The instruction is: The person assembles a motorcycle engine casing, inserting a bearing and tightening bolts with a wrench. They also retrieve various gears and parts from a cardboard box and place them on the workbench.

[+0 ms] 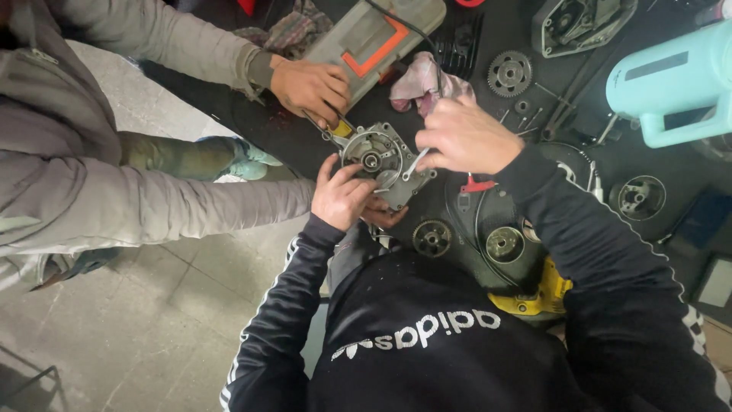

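A grey metal engine casing [381, 162] with a round bearing in its middle lies at the edge of a dark workbench [305, 145]. My left hand [339, 197] rests on the casing's near left side, fingers spread on its rim. My right hand [465, 137] is closed on a small silver spanner [414, 163] whose end sits on the casing's right side. A co-worker in grey sleeves holds a yellow-handled screwdriver [335, 126] in one hand [311, 88] at the casing's far left corner. Their other hand [385, 217] is partly hidden under the casing.
A toothed gear [509, 73], a pink rag [419, 76], a grey and orange case [374, 38] and a pale teal jug [679, 84] lie further back. Round metal parts [431, 238] [505, 244] [639, 197], a red-handled tool [476, 185] and a yellow object [543, 299] lie nearer.
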